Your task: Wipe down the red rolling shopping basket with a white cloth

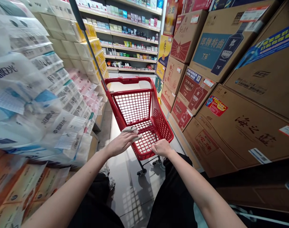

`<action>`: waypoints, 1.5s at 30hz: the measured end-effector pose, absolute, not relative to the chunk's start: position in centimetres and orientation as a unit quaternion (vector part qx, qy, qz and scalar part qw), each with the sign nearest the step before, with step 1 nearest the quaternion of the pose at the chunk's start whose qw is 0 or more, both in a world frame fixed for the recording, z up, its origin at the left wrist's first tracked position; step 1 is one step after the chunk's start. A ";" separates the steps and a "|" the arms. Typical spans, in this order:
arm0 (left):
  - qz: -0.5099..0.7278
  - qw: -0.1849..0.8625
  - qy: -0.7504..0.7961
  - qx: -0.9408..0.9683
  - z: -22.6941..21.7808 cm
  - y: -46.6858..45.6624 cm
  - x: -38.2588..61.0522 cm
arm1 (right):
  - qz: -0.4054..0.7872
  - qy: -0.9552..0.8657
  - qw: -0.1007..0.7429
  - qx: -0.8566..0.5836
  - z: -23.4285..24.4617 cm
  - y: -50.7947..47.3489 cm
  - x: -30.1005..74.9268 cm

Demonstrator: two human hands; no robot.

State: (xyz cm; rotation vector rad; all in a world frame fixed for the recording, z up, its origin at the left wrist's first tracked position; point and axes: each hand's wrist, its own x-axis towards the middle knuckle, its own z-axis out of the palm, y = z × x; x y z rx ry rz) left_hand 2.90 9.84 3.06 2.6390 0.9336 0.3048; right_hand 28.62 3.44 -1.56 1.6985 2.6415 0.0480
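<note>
A red plastic shopping cart with grid walls stands in front of me, its basket tilted toward me on a dark wheeled frame. My left hand presses a crumpled light grey cloth against the basket's left rim, fingers closed over it. At the basket's near right edge, my right hand is curled into a fist around the rim. The fingertips of that hand are turned away from view. A long grey pole rises from the cart's far left corner.
Packs of tissue paper are piled along the left. Stacked cardboard cartons line the right side closely. Shelves of small boxed goods stand behind the cart. Grey floor tiles show between my legs.
</note>
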 end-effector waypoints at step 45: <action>0.173 -0.094 0.274 0.941 0.6 8.0 8.9 | -0.014 0.851 -0.003 0.525 -0.4 1.2 30.0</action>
